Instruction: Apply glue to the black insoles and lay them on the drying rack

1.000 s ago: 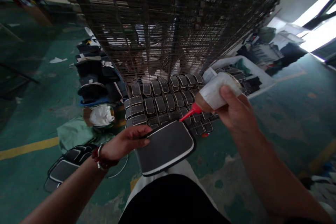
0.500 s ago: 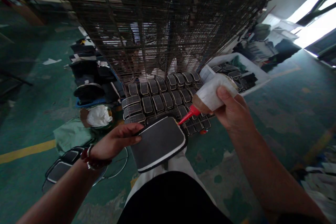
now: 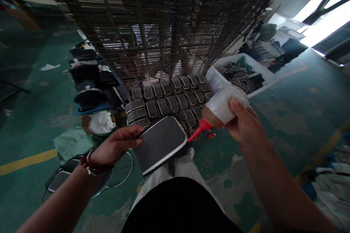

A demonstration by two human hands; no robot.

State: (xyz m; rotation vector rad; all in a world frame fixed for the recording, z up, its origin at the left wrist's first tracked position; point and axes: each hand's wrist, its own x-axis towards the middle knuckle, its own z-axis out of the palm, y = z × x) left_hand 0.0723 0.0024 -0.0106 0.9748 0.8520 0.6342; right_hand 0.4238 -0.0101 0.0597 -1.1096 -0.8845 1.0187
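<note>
My left hand point(image 3: 120, 143) pinches the left edge of a dark grey rounded panel point(image 3: 161, 143), thumb on top and fingers below. A white line runs along the panel's border on the long sides and the right end. In my right hand point(image 3: 244, 120) is a squeeze bottle point(image 3: 224, 105) wrapped in white and brown, tilted nozzle-down. Its red nozzle point(image 3: 201, 129) reaches the panel's right edge near the lower corner; whether the tip touches cannot be made out. The fingers under the bottle are partly hidden.
A tall wire rack point(image 3: 164, 25) stands ahead, with rows of similar small panels point(image 3: 172, 103) low on it. Right of it is a white bin point(image 3: 266, 83) of dark pieces. On the left are stacked black pieces point(image 3: 90, 96), an open sack point(image 3: 102, 122) and a round stool point(image 3: 106, 182).
The nozzle tip has moved down along the panel's right edge towards the lower corner. The panel and my left hand have shifted slightly left in view.
</note>
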